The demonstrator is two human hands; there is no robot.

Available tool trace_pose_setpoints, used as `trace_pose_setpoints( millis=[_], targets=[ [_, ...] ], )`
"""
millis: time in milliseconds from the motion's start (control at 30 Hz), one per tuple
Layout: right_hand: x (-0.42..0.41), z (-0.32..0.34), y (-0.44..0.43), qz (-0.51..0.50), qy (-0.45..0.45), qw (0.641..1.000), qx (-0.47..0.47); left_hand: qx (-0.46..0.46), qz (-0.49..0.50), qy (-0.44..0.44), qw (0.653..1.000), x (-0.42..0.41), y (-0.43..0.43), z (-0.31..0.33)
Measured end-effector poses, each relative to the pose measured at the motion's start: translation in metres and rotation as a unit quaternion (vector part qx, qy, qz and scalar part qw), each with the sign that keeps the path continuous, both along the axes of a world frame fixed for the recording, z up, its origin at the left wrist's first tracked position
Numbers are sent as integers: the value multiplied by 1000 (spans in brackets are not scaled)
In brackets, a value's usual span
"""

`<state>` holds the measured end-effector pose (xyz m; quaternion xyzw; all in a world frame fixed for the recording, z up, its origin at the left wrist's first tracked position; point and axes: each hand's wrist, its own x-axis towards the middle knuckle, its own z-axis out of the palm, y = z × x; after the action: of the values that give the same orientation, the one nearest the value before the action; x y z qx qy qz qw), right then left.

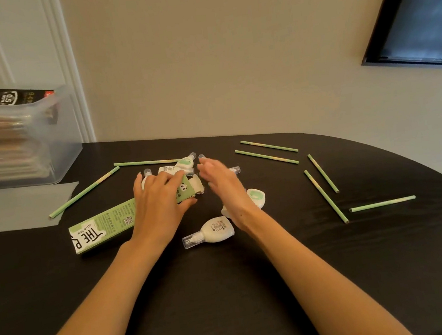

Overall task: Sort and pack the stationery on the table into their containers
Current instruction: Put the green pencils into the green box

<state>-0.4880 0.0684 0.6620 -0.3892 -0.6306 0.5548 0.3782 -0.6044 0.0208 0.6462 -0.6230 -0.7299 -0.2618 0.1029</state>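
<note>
A long green pencil box [103,229] lies flat on the black table [255,287], its flap open at the far end. My left hand [160,199] grips that open end, fingers over the top and thumb along the near side. My right hand [223,183] hovers open and blurred just right of the flap, above several white correction-tape dispensers. One dispenser [211,233] lies near my wrists, another [256,197] sits under my right hand, a third [183,163] lies behind the box. Several green pencils lie scattered, such as one [85,192] at the left and one [326,196] at the right.
A clear plastic bin [18,140] holding stacked items and a dark pen box stands at the back left, with a translucent lid [18,209] flat before it. The wall runs close behind the table. The table's edge curves away at the right.
</note>
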Motion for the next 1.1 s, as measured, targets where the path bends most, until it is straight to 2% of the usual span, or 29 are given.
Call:
trace_pose_setpoints(
  millis=[100,233,433,567,733,833,933,1033,1100],
  targets=[
    [9,4,-2,-99,-23,989,104,-7,15,2,1000,-1,0,-1],
    [9,4,-7,-76,-19,988,130,1,14,-2,1000,0,1,-1],
    [7,-3,-6,-29,-23,996,81,4,15,-3,1000,-1,0,-1],
    [8,0,-7,-19,-28,995,89,-2,18,-1,1000,-1,-1,-1],
    [19,8,-6,-19,31,999,-14,5,-12,10,1000,5,-2,3],
    [37,8,-6,-58,42,997,12,17,-36,25,999,20,-1,13],
    [70,7,0,-151,24,988,26,28,-62,36,997,44,0,24],
    [120,2,13,-295,-85,950,61,24,-99,46,994,75,2,30],
    [158,-2,21,-383,-201,896,99,10,-118,60,991,94,5,32]
  ],
)
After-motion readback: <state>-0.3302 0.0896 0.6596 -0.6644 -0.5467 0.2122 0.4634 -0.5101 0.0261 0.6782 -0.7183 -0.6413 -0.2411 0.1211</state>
